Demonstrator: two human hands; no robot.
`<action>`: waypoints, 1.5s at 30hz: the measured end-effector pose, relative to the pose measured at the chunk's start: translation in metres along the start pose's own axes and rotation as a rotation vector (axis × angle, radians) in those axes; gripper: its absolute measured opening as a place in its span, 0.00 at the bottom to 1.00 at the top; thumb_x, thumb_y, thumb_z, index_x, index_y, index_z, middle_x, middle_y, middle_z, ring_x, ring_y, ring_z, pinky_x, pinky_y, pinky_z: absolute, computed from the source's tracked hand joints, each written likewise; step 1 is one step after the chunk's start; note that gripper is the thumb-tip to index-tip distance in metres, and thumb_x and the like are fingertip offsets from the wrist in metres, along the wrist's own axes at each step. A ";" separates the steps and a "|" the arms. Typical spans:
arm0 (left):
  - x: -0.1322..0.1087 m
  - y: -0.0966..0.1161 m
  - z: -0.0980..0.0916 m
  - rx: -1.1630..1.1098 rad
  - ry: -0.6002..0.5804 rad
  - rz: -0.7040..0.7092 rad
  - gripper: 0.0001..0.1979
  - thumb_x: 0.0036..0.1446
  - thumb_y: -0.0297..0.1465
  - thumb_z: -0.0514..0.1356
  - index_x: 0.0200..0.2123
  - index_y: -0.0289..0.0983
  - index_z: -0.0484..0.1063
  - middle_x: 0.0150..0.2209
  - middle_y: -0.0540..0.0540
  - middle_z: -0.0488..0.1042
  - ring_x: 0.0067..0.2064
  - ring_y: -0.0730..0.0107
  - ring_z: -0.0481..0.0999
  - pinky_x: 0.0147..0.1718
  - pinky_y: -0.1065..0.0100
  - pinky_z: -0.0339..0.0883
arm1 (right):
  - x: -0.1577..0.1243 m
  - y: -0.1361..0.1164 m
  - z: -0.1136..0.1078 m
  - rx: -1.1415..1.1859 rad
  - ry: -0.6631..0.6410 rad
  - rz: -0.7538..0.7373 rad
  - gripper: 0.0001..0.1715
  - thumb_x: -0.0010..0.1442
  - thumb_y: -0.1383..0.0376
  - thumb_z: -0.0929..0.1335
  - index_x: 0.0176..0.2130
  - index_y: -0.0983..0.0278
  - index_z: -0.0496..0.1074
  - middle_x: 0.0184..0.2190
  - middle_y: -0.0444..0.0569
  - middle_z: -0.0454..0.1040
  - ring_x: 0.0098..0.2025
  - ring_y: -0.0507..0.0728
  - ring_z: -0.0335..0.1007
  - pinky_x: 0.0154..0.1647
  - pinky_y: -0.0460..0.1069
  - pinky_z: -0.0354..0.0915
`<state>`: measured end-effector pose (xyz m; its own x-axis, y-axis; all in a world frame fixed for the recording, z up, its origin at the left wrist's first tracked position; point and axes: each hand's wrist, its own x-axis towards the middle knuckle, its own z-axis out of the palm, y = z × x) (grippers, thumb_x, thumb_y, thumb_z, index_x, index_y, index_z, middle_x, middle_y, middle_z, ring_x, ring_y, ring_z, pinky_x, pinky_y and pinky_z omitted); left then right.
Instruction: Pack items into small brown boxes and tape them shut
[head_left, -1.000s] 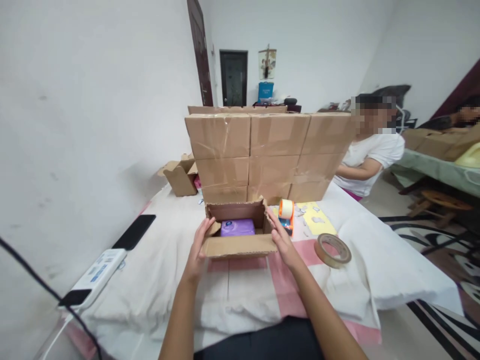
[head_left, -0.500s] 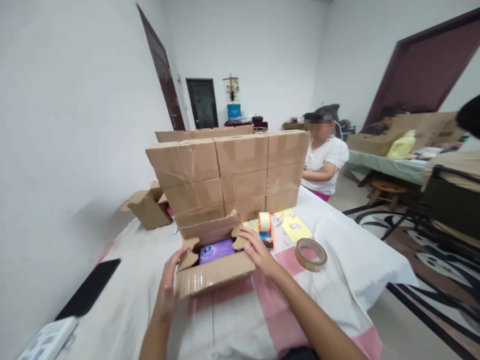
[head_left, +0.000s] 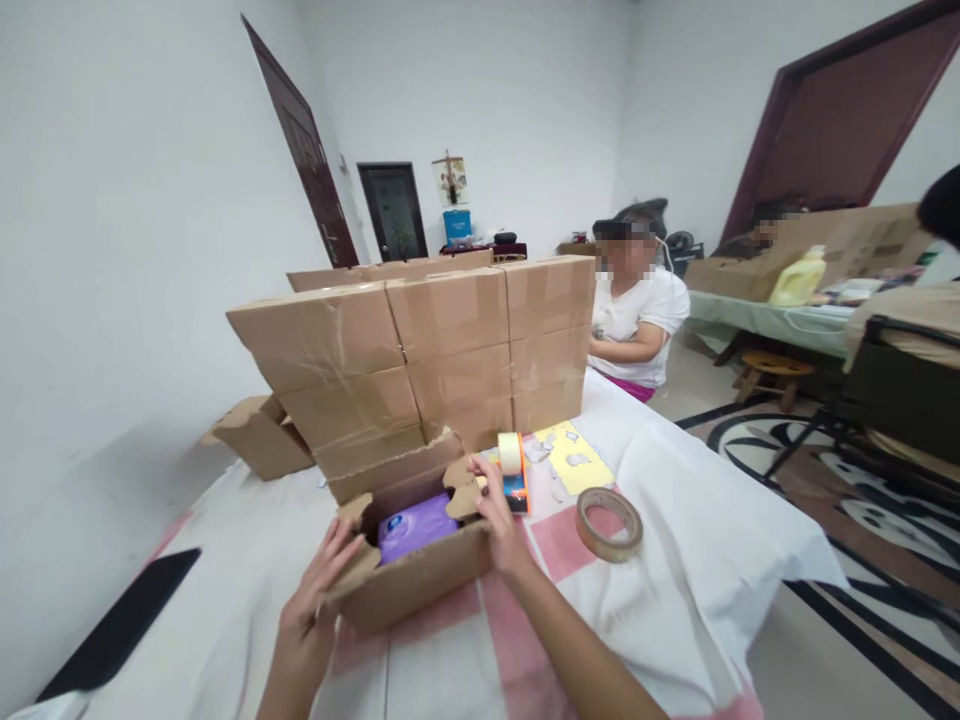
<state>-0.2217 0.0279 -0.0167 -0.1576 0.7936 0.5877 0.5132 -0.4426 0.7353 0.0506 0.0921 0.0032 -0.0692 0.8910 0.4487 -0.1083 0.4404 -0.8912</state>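
A small open cardboard box (head_left: 420,580) sits on the white and pink cloth in front of me, with a purple packet (head_left: 416,527) inside. My left hand (head_left: 315,600) rests against the box's left side flap, fingers spread. My right hand (head_left: 491,510) presses on the right side flap, fingers curved over its edge. Just right of that hand stands an orange tape dispenser (head_left: 513,474) with a white roll.
A wall of taped cardboard boxes (head_left: 420,350) rises behind the small box. A loose brown tape roll (head_left: 608,523) and a yellow sheet (head_left: 571,458) lie to the right. A black phone (head_left: 120,625) lies at left. A person in white (head_left: 637,320) sits beyond the table.
The view has swung right and the box now sits lower left in view. My hands have stayed on the box's side flaps, the left one sliding lower.
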 end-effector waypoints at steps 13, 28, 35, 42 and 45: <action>-0.024 0.078 0.057 -0.207 0.352 -0.416 0.34 0.61 0.44 0.60 0.68 0.46 0.57 0.64 0.42 0.68 0.63 0.45 0.69 0.61 0.42 0.64 | -0.006 -0.020 -0.041 0.063 0.010 -0.061 0.29 0.69 0.49 0.59 0.64 0.52 0.65 0.62 0.48 0.67 0.66 0.60 0.59 0.69 0.58 0.53; 0.001 0.081 0.067 0.725 -0.321 0.331 0.27 0.58 0.46 0.63 0.61 0.53 0.70 0.59 0.49 0.74 0.63 0.45 0.69 0.55 0.50 0.66 | 0.004 -0.016 -0.052 -0.068 -0.016 -0.099 0.28 0.70 0.50 0.57 0.43 0.58 0.80 0.56 0.50 0.75 0.60 0.60 0.68 0.66 0.59 0.56; -0.003 0.080 0.066 0.696 -0.273 0.292 0.28 0.57 0.44 0.65 0.61 0.58 0.69 0.59 0.52 0.74 0.62 0.46 0.70 0.54 0.49 0.67 | 0.006 0.005 -0.059 -0.177 0.449 -0.033 0.23 0.65 0.56 0.63 0.55 0.61 0.71 0.62 0.55 0.67 0.66 0.61 0.58 0.70 0.61 0.51; -0.005 0.079 0.066 0.702 -0.253 0.330 0.27 0.58 0.46 0.63 0.61 0.57 0.68 0.58 0.52 0.74 0.62 0.46 0.71 0.54 0.49 0.67 | 0.014 0.027 -0.061 -0.020 0.327 0.113 0.32 0.60 0.56 0.67 0.62 0.61 0.62 0.60 0.55 0.69 0.63 0.62 0.64 0.63 0.58 0.62; -0.006 0.079 0.066 0.702 -0.255 0.328 0.27 0.57 0.45 0.64 0.61 0.57 0.68 0.59 0.52 0.74 0.62 0.46 0.71 0.55 0.49 0.67 | 0.016 0.031 -0.061 -0.014 0.290 0.108 0.32 0.59 0.58 0.67 0.60 0.60 0.63 0.59 0.55 0.71 0.61 0.61 0.66 0.63 0.57 0.62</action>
<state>-0.1247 0.0158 0.0161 0.2463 0.7772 0.5791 0.9223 -0.3715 0.1063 0.1071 0.1266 -0.0212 0.2063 0.9261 0.3158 -0.1022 0.3414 -0.9344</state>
